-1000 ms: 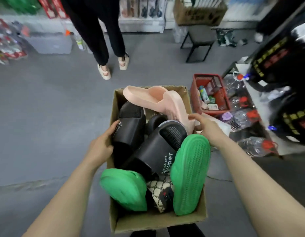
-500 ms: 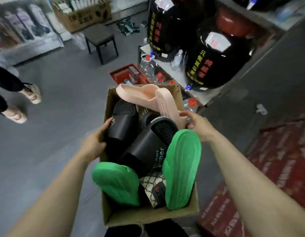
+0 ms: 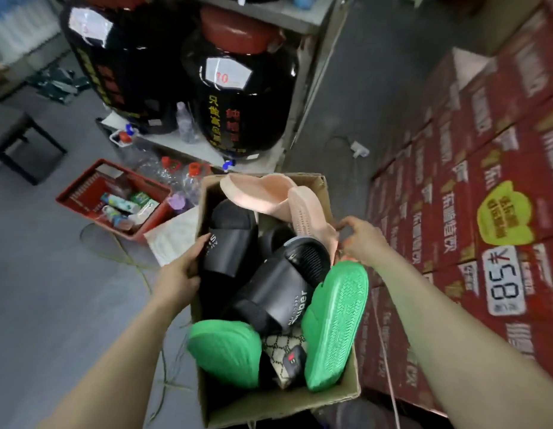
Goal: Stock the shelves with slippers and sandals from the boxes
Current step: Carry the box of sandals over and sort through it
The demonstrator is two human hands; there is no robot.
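Though half hidden, "uper" on black slipper (image 3: 269, 289)

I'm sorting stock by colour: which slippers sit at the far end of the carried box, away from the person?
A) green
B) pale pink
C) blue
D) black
B: the pale pink slippers lie at the far end of the cardboard box, while the green slippers sit at the near end.

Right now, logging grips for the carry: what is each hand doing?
Left hand: grips the cardboard box by its left wall.
Right hand: grips the cardboard box by its right rim.
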